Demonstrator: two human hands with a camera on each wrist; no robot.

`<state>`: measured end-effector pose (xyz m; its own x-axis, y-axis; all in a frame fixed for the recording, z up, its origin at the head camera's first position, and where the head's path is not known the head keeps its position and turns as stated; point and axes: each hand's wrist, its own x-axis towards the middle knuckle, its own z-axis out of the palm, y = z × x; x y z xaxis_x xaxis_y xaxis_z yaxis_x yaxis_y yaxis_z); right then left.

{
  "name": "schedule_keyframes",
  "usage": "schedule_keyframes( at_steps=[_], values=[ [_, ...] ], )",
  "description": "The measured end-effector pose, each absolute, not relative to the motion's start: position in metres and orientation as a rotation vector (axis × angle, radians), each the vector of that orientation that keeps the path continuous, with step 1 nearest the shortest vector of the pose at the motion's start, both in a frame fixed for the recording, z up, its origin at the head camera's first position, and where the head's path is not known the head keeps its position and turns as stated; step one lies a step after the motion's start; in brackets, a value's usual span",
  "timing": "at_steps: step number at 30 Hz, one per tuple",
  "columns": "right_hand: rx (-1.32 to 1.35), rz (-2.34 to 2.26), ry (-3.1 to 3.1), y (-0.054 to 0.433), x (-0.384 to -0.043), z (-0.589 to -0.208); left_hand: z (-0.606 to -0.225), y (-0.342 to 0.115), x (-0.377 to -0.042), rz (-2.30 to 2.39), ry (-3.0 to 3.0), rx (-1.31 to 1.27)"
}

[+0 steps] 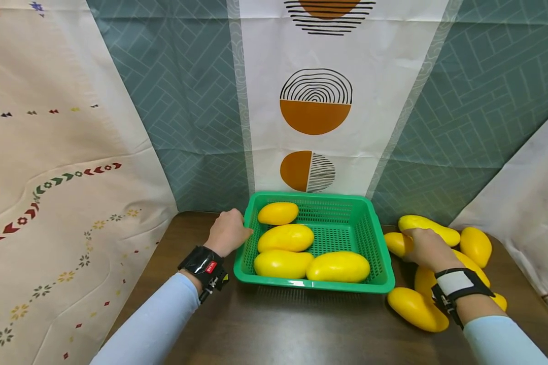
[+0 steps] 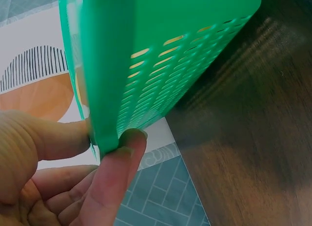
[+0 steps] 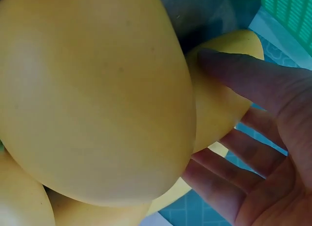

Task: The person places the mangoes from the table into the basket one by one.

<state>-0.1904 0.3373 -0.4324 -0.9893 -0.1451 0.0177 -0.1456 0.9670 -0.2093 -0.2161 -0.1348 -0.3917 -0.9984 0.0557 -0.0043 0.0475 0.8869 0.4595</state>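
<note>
A green plastic basket sits on the table with several yellow mangoes inside, mostly along its left and front sides. At its left end, my left hand pinches the rim between thumb and fingers. To the right of the basket, my right hand grips a mango in the pile, thumb on one side and fingers on the other. In the right wrist view, a large mango in front covers part of the held mango.
Several loose mangoes lie around and under my right hand on the dark wooden table. A patterned curtain hangs right behind the basket. Pale printed cloth borders the left side, and white cloth the right.
</note>
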Motion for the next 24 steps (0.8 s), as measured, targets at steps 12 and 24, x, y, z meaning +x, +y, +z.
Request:
schedule_keyframes(
  at_steps=[12,24],
  values=[
    [0.143,0.361,-3.03,0.335,-0.189,-0.414,-0.393,-0.136,-0.216,0.75,3.018,0.062],
    [0.11,0.373,-2.724,0.298,-0.191,-0.378,-0.392,-0.137,-0.216,0.755,3.022,0.094]
  ],
)
